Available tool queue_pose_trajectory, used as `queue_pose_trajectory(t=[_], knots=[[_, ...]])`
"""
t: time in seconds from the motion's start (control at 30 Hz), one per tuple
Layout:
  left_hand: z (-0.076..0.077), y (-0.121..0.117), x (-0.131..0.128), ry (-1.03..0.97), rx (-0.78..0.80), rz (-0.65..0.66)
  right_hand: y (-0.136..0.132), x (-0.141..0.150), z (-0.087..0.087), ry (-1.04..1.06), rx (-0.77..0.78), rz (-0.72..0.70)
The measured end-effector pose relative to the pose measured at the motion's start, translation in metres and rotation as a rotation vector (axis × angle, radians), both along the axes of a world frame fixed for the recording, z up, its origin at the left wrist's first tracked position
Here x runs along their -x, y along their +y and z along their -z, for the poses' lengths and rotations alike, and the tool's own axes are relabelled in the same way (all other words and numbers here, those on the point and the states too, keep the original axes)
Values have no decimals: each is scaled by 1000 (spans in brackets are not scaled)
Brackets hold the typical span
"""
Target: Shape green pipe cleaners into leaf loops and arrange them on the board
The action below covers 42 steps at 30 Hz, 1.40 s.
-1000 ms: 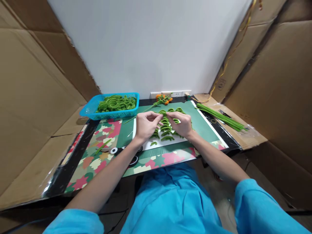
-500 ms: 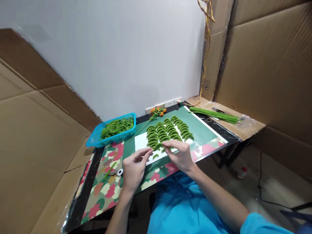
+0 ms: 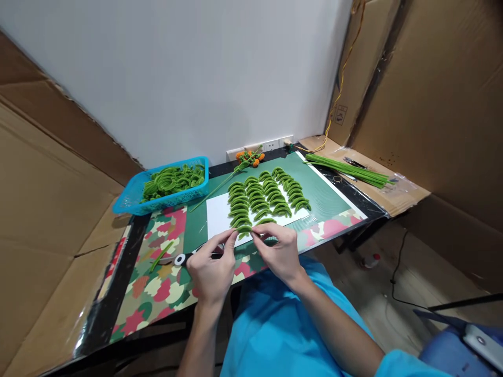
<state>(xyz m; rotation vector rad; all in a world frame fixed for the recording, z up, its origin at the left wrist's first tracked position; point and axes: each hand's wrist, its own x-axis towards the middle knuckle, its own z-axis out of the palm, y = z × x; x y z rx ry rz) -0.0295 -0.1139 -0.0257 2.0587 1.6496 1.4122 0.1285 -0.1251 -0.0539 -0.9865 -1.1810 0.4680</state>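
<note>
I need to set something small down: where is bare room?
Free: flat green mat between the curved fuzzy green strips and long straight green stems; camouflage-patterned mat corner, left of the left hand. Crowded: most of the white paper sheet, under those strips.

Two hands point(image 3: 212, 269) point(image 3: 278, 251); four columns of green crescents point(image 3: 257, 200) (too overlapped to tally); one basket point(image 3: 176, 201); one sprig point(image 3: 244, 164).

Beyond the grip, a socket strip point(image 3: 271, 146) lines the white wall point(image 3: 220, 78); farther right of the grip, a yellow cord point(image 3: 343, 69) hangs beside a cardboard panel point(image 3: 436, 104).
</note>
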Motion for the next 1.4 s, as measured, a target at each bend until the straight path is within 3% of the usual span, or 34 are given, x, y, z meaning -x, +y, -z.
queue_pose_trajectory(t=[0.13, 0.23, 0.33, 0.6, 0.83, 1.0, 1.2, 1.4], knots=[[-5, 2, 9, 196, -64, 58, -3, -1, 1, -76, -23, 18], [-5, 3, 13, 197, -78, 105, -3, -2, 0, -125, -45, -16], [-3, 4, 14, 144, -64, 42, -1, -1, 0, -175, -6, -43], [1, 9, 17, 43, 206, -63, 0, 1, 7, -315, 23, -23], [1, 11, 14, 124, 205, -108, -3, -1, 4, -288, 58, -50], [2, 12, 15, 196, 218, -53, -5, -3, 4, -263, 78, -56], [-2, 6, 19, 129, 273, 9, -5, -3, 3, -236, 84, -45], [-5, 6, 14, 370, 165, 10, -5, -3, 3, -233, 86, -43]])
